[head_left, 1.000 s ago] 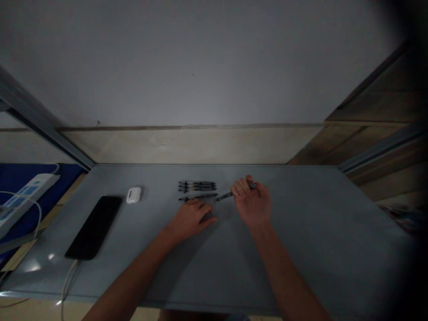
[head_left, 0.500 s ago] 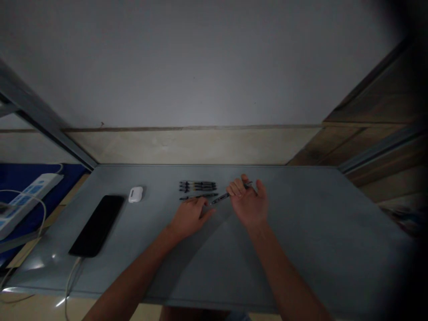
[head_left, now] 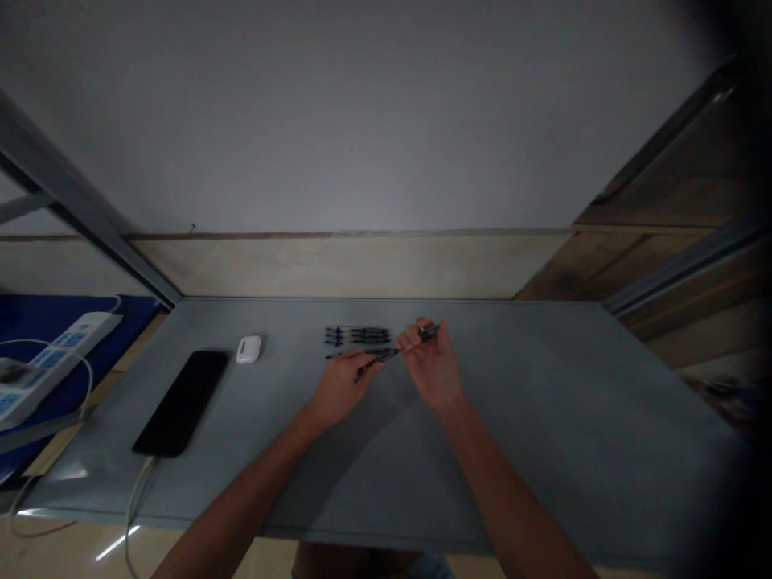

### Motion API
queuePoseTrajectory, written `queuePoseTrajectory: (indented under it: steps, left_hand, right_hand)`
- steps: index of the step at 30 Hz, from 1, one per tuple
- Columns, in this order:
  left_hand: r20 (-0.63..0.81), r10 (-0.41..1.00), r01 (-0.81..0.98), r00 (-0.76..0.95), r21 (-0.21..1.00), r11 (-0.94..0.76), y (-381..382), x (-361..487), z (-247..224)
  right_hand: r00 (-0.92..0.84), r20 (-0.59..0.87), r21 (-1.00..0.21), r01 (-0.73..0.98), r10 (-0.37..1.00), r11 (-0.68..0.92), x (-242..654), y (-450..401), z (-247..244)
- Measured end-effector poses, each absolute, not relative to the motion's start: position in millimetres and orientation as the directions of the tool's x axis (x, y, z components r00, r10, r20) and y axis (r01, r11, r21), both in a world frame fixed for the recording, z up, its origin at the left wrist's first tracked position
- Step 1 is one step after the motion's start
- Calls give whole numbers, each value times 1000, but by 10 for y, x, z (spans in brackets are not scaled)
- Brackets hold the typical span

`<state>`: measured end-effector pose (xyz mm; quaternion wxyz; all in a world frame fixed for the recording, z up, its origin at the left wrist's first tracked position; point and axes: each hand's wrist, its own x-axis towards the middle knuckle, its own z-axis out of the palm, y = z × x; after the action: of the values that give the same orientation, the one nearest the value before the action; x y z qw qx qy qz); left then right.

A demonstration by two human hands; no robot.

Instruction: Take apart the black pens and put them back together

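**Black pen [head_left: 387,355] in two-handed hold, mid-tabletop**

The black pen lies on a slant, clear of the surface as far as can be judged, near the far edge of the tabletop [head_left: 543,450] and about midway along it. Its upper end sits in the right hand [head_left: 431,366], whose fingers [head_left: 411,339] are closed in a tight pinch on the barrel. Its lower end reaches the left hand [head_left: 343,392], whose fingers [head_left: 367,367] are slightly curled and lie against the pen. Whether they grip it or only touch it cannot be told from this view.

Just beyond the left hand lies a neat row of pens [head_left: 357,335], set side by side and parallel to the far edge. Further left stand a white earbud case [head_left: 248,349] and a black smartphone [head_left: 181,404], with a white cable [head_left: 140,490] running from the phone over the near edge. A power strip [head_left: 54,362] lies off the tabletop to the left.

Assessed good practice: keep one firm pinch, keep the other contact light, and work low, clear of the row.

Labels: the pens show pale bands, but no writing is legible. No brand can be read on any item.
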<state>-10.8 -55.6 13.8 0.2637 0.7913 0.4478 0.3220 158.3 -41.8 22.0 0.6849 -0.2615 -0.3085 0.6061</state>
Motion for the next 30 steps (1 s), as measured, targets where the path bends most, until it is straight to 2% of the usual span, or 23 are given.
queuePoseTrajectory:
  steps: [3,5,7,9,11,13,15,18,25,30]
  left_hand:
    - [199,948,408,249,866,-289,-482,-195,166]
    - [127,980,188,155,970,-155,-418,-271,197]
    - [89,995,-42,53,995,-87,-356,-346,230]
    - [47,998,-231,-38,972,-55,-305,-407,250]
    - [-10,996,-346,-89,938,-22,-270,-449,253]
    - [-58,994,-392,-98,920,15,-251,-470,241]
    - [-75,993,-401,-90,915,33,-243,-474,223]
    - [-52,993,-395,-105,919,6,-242,-467,197]
    - [-46,974,-363,-220,931,-38,-209,-488,143]
    - [-51,973,-346,-224,938,-31,-210,-479,108]
  right_hand:
    - [87,152,-806,-566,984,175,1549,-414,186]
    - [78,166,-863,-471,983,183,1529,-425,162]
    - [37,179,-934,-307,983,182,1506,-454,144]
    - [-67,208,-977,-61,976,204,1470,-497,130]
    - [-194,235,-942,195,952,272,1416,-546,108]
    - [-292,242,-841,413,925,350,1348,-587,70]
    - [-345,268,-736,529,900,422,1284,-610,18]
    - [-358,284,-658,602,889,453,1227,-615,-50]
    - [-400,289,-652,583,870,485,1227,-633,-18]
    - [-404,274,-629,611,873,481,1226,-639,-38]
